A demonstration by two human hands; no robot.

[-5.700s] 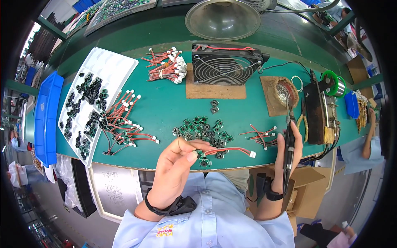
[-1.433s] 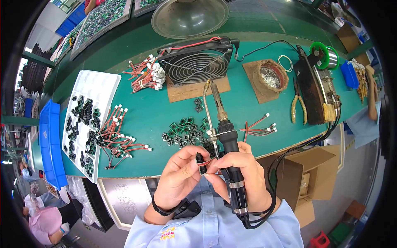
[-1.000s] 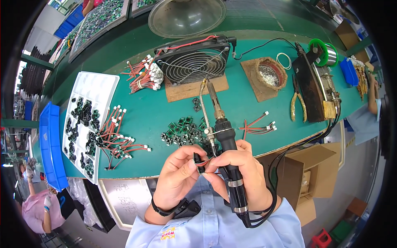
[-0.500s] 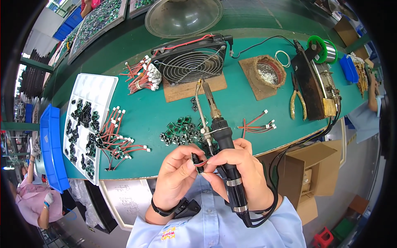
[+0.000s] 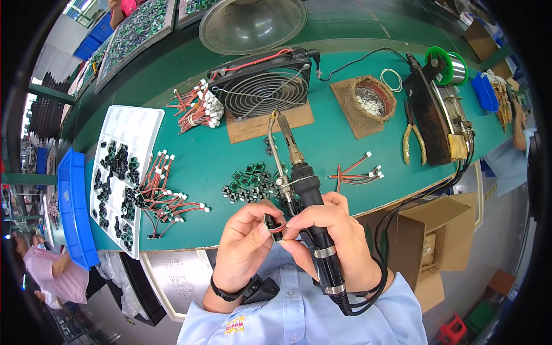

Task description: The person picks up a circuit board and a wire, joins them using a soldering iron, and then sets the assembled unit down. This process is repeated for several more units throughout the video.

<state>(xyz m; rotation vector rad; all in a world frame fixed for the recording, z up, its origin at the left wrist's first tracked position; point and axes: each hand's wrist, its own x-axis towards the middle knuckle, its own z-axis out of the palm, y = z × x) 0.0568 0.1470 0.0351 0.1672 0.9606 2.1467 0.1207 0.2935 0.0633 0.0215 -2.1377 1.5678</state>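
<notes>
Close to the bench's front edge, my left hand (image 5: pixel 241 238) pinches a small black electronic part (image 5: pixel 271 222) between thumb and fingers. A short red and black wire (image 5: pixel 279 228) runs along that part, and the fingertips of my right hand (image 5: pixel 345 244) are at its other end. Lying in the same right hand is a black-handled soldering iron (image 5: pixel 309 190), its tip pointing away from me. A thin metal solder-feed tube (image 5: pixel 275 148) is clamped alongside the iron. Just beyond my hands lies a pile of small green and black circuit parts (image 5: pixel 251 183).
At left, a white tray (image 5: pixel 150 118) holds black parts, with wired parts (image 5: pixel 169 204) beside it and a blue bin (image 5: pixel 75 207) beyond. A fan (image 5: pixel 264 89), bundled wires (image 5: pixel 201 109), loose wires (image 5: pixel 359 175), solder pot (image 5: pixel 374 100), pliers (image 5: pixel 411 138) and solder spool (image 5: pixel 454 69) stand around.
My hands keep nearly the same hold on the black part, the wire and the iron. The view has shifted very slightly. A co-worker at the far left has changed posture, reaching toward the blue bin.
</notes>
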